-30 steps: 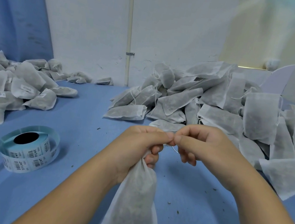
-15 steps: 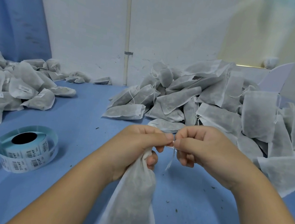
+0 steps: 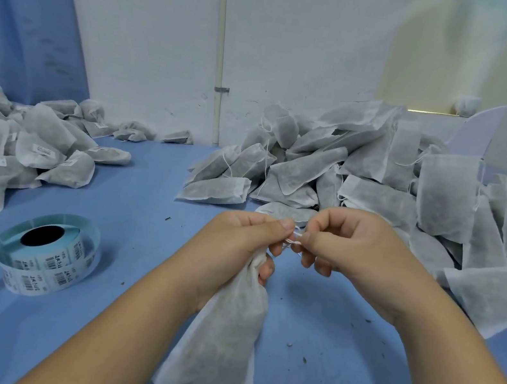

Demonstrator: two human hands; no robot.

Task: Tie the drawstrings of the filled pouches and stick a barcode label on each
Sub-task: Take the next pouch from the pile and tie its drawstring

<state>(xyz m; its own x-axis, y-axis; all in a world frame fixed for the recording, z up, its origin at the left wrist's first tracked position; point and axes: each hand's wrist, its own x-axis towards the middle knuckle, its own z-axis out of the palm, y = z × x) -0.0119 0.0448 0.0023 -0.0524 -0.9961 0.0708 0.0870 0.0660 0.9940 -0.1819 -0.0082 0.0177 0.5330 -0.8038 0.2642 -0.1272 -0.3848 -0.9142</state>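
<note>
2 bare hands meet over a blue table (image 3: 147, 207), working on 1 pouch (image 3: 219, 338). The left hand (image 3: 236, 243) grasps the pouch's gathered neck with its lower fingers, and the filled white bag hangs below that hand with its bottom edge down at the table. Its thumb and forefinger pinch the string (image 3: 294, 238). The right hand (image 3: 354, 247), just beside the left, pinches the same string between thumb and forefinger, with its other fingers curled under. A short white loop of string shows in the small gap between the fingertips of the 2 hands.

Left of the left hand and a little nearer the person lies 1 roll (image 3: 54, 255) of barcode labels. Farther left is 1 heap (image 3: 16, 146) of pouches, at least 4 of them with labels stuck on. Beyond and right of the right hand is 1 larger heap (image 3: 366, 178) with loose strings and no label showing; there are too many to count.

Half a second ago the fingertips touched and a strand of string hung below the right hand; now they are slightly apart and the string is looped between them.
</note>
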